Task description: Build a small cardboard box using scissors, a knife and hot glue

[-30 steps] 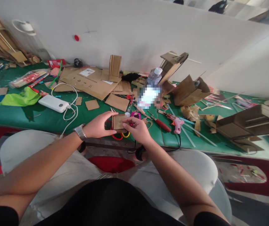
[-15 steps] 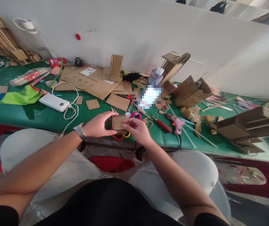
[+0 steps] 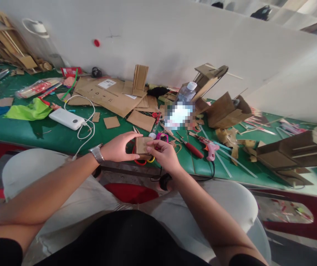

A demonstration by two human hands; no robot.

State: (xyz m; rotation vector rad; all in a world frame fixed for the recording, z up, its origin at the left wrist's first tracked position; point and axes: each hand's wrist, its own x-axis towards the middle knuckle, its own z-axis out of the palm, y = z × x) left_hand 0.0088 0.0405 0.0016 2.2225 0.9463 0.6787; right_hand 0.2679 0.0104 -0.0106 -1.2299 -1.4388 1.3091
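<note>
Above the near edge of the table, both hands meet at a small cardboard box (image 3: pixel 142 145). My left hand (image 3: pixel 116 148) is closed on its left side, thumb at the near edge and forefinger at the far one. At the box's right side, my right hand (image 3: pixel 165 154) is closed, thumb and fingertips pinching a flat cardboard piece on top; whether that piece is separate from the box I cannot tell. Partly hidden beneath the box are red and yellow loop handles (image 3: pixel 140 162), apparently of scissors. A pink object (image 3: pixel 162 137) lies just beyond my right hand.
Right of my hands lie a red-handled tool (image 3: pixel 194 150) and a pink glue gun (image 3: pixel 211 150) with its cord. Cardboard sheets (image 3: pixel 110 96), a bottle (image 3: pixel 186 93) and cardboard structures (image 3: pixel 227 111) stand farther back. A white power bank (image 3: pixel 66 119) with a cable lies left on the green table (image 3: pixel 64 142).
The view has shifted slightly. The top of the box now shows a lighter, flatter face, tilted a little differently. Both hands keep nearly the same grip.
</note>
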